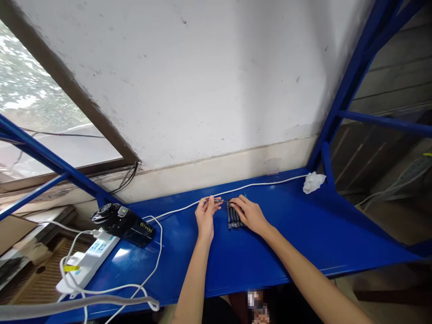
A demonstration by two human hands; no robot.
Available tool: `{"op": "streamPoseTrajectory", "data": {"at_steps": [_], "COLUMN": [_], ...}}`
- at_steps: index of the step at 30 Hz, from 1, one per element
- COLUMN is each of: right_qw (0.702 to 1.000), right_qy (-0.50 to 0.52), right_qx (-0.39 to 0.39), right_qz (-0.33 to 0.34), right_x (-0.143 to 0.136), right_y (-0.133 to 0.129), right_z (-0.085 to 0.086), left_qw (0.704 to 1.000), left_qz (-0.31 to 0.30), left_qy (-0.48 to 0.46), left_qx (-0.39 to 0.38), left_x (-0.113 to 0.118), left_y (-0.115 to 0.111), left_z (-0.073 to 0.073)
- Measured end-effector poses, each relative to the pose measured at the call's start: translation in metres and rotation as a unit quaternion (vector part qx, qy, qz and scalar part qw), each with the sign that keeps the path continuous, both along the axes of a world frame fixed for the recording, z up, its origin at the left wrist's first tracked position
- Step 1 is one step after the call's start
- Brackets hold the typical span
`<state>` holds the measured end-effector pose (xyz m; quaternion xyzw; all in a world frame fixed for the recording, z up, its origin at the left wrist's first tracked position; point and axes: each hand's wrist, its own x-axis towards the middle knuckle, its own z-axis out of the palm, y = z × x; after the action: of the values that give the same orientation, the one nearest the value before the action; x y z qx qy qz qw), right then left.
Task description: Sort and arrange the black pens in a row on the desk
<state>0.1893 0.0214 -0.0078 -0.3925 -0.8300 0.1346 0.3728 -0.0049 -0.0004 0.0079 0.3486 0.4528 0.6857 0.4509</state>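
My left hand (206, 216) is closed on one end of a thin dark pen-like piece (219, 200), held level above the blue table. The fingertips of my right hand (248, 211) pinch around its other end. Below and between the hands, several black pens (232, 220) lie side by side on the table, pointing toward me. My right hand hides part of that row. A small light-blue bit (245, 195) shows just behind my right fingers.
A black bottle (126, 225) lies tilted at the left beside a white power strip (89, 263) with tangled white cables (158, 252). One cable runs along the back of the blue table (290, 225) to crumpled white tissue (313, 182). Blue frame posts (337, 108) stand at both sides.
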Motion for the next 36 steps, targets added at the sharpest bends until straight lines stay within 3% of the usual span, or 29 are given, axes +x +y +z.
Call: {"op": "streamPoseTrajectory", "data": {"at_steps": [6, 26, 31, 36], "right_qw": [0.999, 0.999, 1.0, 0.995], "right_qy": [0.015, 0.002, 0.0, 0.075], "right_qx": [0.004, 0.002, -0.009, -0.051], "right_qz": [-0.037, -0.032, -0.016, 0.045], "right_x": [0.002, 0.002, 0.001, -0.001], "right_y": [0.002, 0.001, 0.0, -0.001], "right_z": [0.001, 0.0, 0.0, -0.002], "left_qw": [1.0, 0.999, 0.997, 0.99], "left_qz": [0.016, 0.012, -0.024, -0.098], "left_qy": [-0.015, 0.027, 0.06, 0.095], "left_qx": [0.021, 0.04, 0.039, 0.037], "left_x": [-0.004, 0.001, 0.006, 0.012], "left_y": [0.002, 0.001, 0.002, 0.001], "left_z": [-0.002, -0.001, -0.005, -0.01]}}
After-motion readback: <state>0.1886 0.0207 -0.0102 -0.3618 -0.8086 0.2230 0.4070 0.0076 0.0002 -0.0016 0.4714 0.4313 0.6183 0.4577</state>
